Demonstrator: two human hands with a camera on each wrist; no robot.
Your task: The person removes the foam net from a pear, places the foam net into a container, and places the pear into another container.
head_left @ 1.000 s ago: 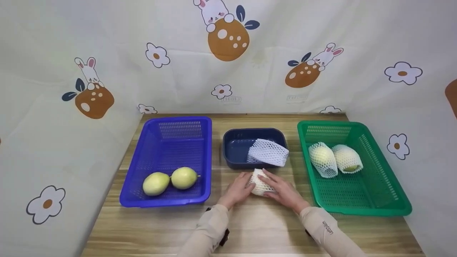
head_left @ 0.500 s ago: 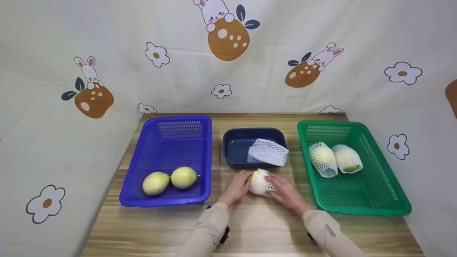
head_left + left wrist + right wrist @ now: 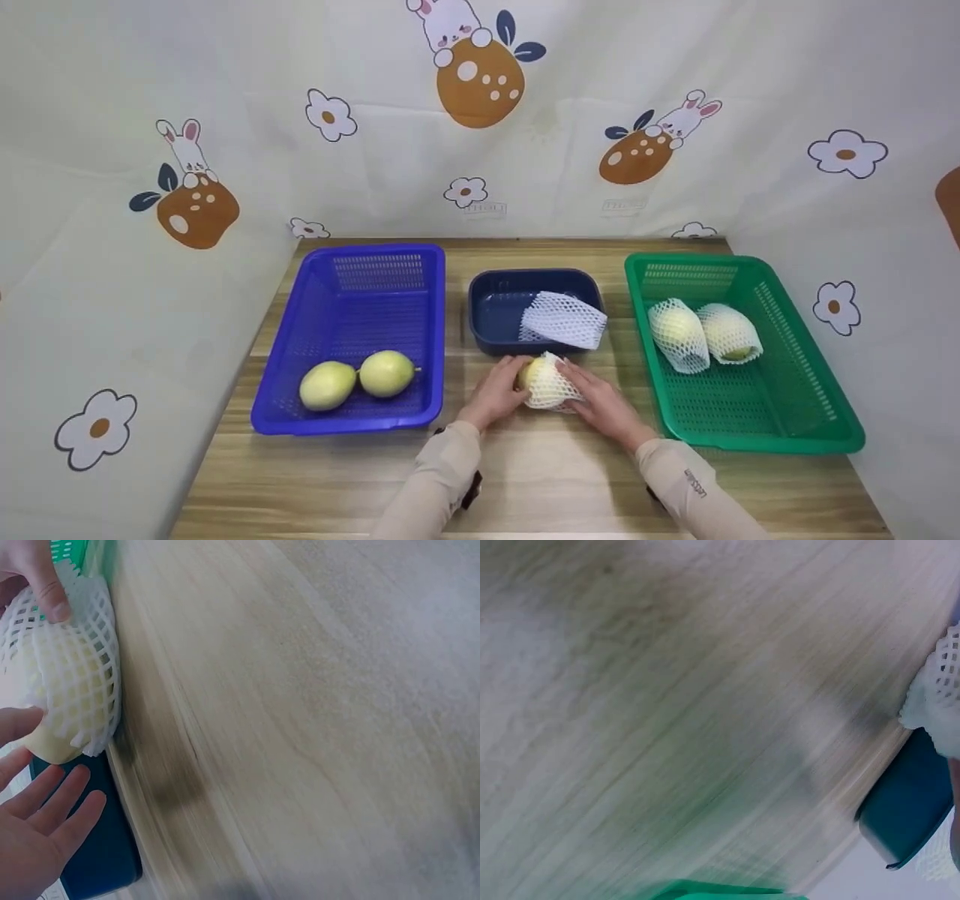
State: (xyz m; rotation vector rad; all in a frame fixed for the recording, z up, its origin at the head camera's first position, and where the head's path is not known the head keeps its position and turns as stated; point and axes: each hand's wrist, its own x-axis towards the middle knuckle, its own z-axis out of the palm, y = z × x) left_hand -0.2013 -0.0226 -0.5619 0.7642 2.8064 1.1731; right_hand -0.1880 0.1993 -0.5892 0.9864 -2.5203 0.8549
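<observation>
A yellow-green pear (image 3: pixel 532 373) sits partly inside a white foam net sleeve (image 3: pixel 553 390) on the table, its bare end to the left. My left hand (image 3: pixel 495 394) holds that bare end, thumb on the near side; in the left wrist view the fingers (image 3: pixel 75 821) spread round it. From the right, my right hand (image 3: pixel 606 407) grips the sleeve, with its thumb (image 3: pixel 51 600) pressed on the mesh. The right wrist view catches only the net (image 3: pixel 941 694) and a sliver of the hand. The far fingers are partly hidden behind the pear.
Just beyond the hands, a dark blue bin (image 3: pixel 491 315) contains a flat foam net (image 3: pixel 564 321). At left, a blue basket (image 3: pixel 262 405) has two bare pears (image 3: pixel 387 373). A green basket (image 3: pixel 832 442) at right holds two netted pears (image 3: pixel 677 334).
The foam sleeve and pear have turned so the bare yellow end now shows at the left. Both hands have shifted slightly, the right one a little to the right.
</observation>
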